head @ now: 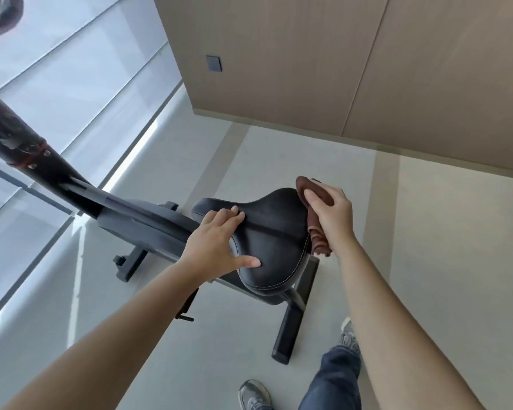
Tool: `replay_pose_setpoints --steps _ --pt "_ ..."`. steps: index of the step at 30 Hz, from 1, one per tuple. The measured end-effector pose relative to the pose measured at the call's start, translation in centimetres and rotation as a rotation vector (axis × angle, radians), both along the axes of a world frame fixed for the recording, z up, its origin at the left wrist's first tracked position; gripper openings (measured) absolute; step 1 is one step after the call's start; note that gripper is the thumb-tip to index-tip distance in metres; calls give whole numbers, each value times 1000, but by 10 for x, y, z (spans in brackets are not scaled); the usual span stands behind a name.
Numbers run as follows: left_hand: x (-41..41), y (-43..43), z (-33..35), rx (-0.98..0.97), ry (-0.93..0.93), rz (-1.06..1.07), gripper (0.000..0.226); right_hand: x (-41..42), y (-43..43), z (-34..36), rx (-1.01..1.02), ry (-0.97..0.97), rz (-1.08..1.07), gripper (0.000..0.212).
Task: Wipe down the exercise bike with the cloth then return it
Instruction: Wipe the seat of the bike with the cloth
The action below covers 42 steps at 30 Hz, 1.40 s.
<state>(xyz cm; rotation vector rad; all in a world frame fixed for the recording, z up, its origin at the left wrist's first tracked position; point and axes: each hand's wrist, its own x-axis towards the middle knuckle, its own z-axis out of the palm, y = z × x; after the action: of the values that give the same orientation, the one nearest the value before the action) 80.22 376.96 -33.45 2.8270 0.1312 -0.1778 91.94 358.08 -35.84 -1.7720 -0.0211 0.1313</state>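
The left hand (216, 241) lies spread flat on the black seat (274, 232) of the exercise bike (148, 220). The right hand (330, 216) grips a bunched brown cloth (316, 232) against the seat's right edge. The seat's narrow nose points left toward the frame.

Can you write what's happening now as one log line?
phase: wiping seat | left hand: flat on saddle, steadying | right hand: pressing brown cloth on saddle's right edge
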Motion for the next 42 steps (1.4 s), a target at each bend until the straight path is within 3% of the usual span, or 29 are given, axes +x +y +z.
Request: replay_pose_setpoints --steps 6,10,14,19,30,33,35,42 --pt "1 -4 -5 -110 -29 85 100 -69 2 -12 112 -63 -203 28" --pt "1 -5 -4 -100 -22 83 101 -100 14 -17 36 -162 -327 27" --pt "2 -6 -7 -108 -35 92 100 -45 2 -9 31 -154 -129 28" --pt "4 -5 -7 -119 -14 98 100 11 -3 -5 73 80 66 24" --pt "5 -7 -6 -98 3 126 101 -120 41 -10 -17 -193 -628 24" --pt "4 -7 -6 -91 11 112 101 -131 52 -13 -77 -283 -688 24" --pt "4 -7 -5 -89 24 100 101 -127 47 -13 -67 -295 -648 24" --pt "2 -6 -7 -134 14 83 99 -71 13 6 -185 -266 -210 28"
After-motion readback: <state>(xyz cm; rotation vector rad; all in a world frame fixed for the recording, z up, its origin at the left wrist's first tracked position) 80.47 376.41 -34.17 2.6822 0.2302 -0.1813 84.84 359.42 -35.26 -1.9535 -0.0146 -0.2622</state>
